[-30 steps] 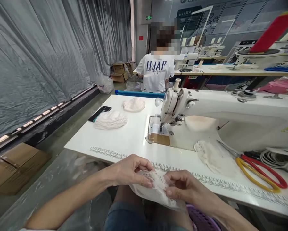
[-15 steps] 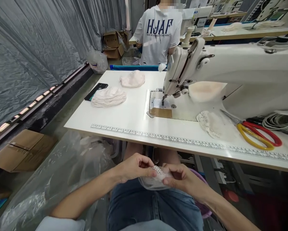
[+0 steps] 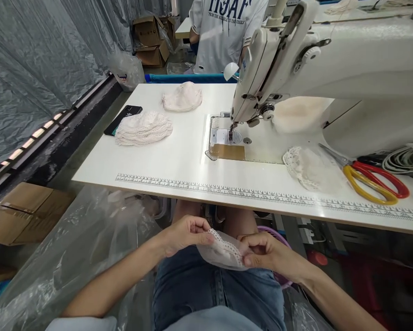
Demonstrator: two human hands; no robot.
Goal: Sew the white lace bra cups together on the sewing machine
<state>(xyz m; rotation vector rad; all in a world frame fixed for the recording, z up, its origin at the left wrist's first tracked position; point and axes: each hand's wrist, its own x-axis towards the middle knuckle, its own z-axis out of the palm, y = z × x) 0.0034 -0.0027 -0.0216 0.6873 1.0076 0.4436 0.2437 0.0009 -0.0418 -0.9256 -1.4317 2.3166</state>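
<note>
Above my lap, in front of the table edge, a sheer white fabric piece with a scalloped lace edge (image 3: pixel 223 253) is stretched between my hands. My left hand (image 3: pixel 189 235) pinches one end of the lace between thumb and fingers. The other end is gripped by my right hand (image 3: pixel 264 250), closed the same way. Beyond them stands a white sewing machine (image 3: pixel 254 82) with its needle area over the metal plate. To its right lies a similar lace-edged piece (image 3: pixel 304 168) on the table.
On the white table (image 3: pixel 182 161) sit a stack of pale lace-edged pieces (image 3: pixel 144 128), another pale fabric piece (image 3: pixel 183 97), a dark phone-like item (image 3: pixel 123 118) and red-and-yellow scissors (image 3: pixel 373 181). A clear plastic sheet (image 3: pixel 75 257) hangs at the left. A person in a white shirt (image 3: pixel 223 41) sits beyond.
My hands have moved slightly apart, and more of the lace edge shows between them. The camera view has tilted down and come closer to the table.
</note>
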